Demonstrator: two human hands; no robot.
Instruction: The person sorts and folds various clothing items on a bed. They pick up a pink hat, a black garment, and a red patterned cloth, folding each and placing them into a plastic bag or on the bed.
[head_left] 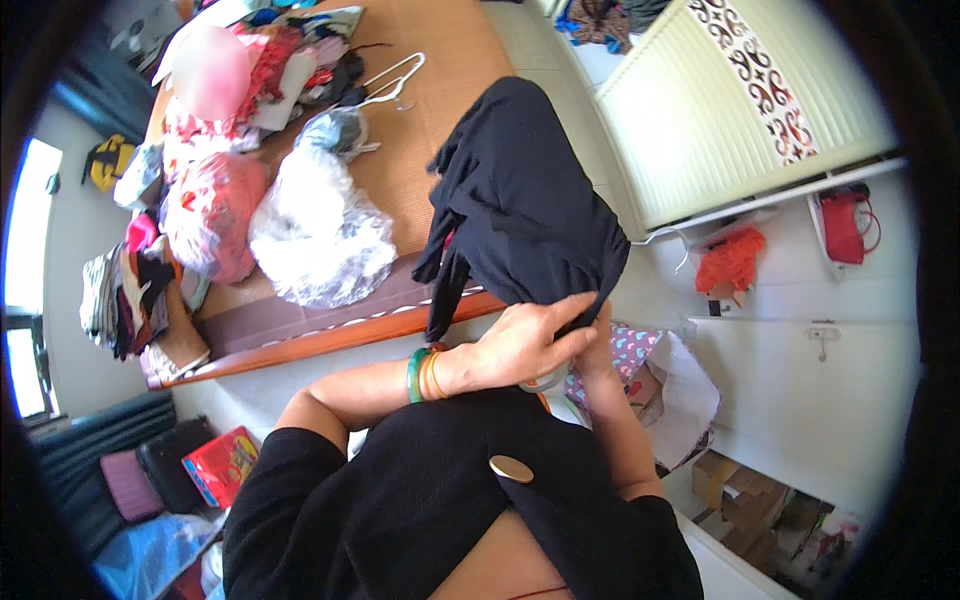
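Note:
A black garment (520,200) hangs stretched out in front of me, over the bed's near edge. Its lower right edge is pinched in my left hand (530,342), which wears a green bangle and thin yellow bands on the wrist. Close beside it, my right hand (597,350) grips the same edge, its fingers partly hidden by the left hand and the cloth. A thin white curved hook (672,236) shows at the garment's right side; whether it joins something inside the cloth, I cannot tell.
On the bed (430,40) lie a white hanger (400,80), a clear plastic bag (325,235), a red-tinted bag (212,215) and heaped clothes (300,70). A patterned fabric bin (640,350) stands by my right arm. Folded clothes (130,295) sit at the bed's left corner.

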